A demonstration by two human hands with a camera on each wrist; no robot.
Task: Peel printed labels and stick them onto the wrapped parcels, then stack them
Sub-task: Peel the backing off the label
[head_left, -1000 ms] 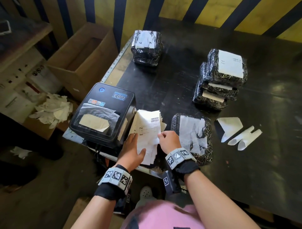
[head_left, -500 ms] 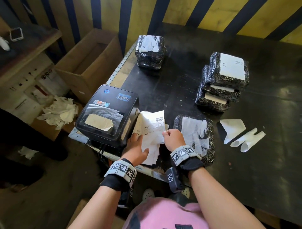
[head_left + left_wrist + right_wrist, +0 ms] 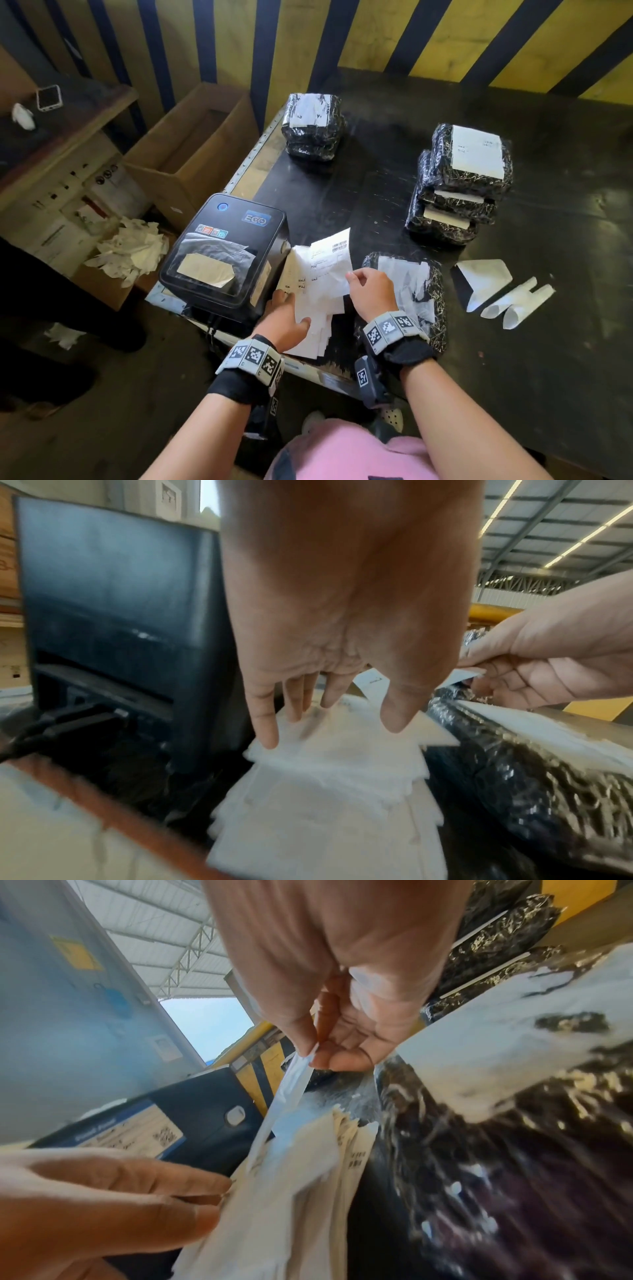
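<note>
Black desk (image 3: 513, 377), label printer (image 3: 222, 253) at its near left corner. Just right of the printer lies a fanned pile of printed labels (image 3: 310, 329), overhanging the desk's front edge.

Left hand (image 3: 284, 318) lies flat on the pile — fingers (image 3: 265, 723) straight and spread, tips pressing the sheets down, gripping nothing.

Right hand (image 3: 371, 291) pinches the lower right corner of one label (image 3: 330, 263) between thumb and forefinger; other fingers curled under. The label is lifted off the pile and stands tilted, barcode at its upper end. In the right-wrist view it shows as a thin white strip (image 3: 291, 1085) running from the pinch down to the pile, its lower end apparently still on the pile.

Just right of the pile, under the right wrist, sits a wrapped parcel (image 3: 424, 294) in black crinkled film, with white torn paper patches on its top face.

Farther back and right — a stack of labelled parcels (image 3: 459, 185), three as far as I can count, the top one showing a white label face up. At the far left edge of the desk a further wrapped parcel (image 3: 313, 130), white paper on top; whether it is one or two stacked, I cannot tell.

Right of the near parcel, loose on the desk: curled backing papers (image 3: 503, 294), several pieces.

Left of the desk, an open cardboard box (image 3: 191, 154), and crumpled white paper (image 3: 130, 250) heaped lower down.
</note>
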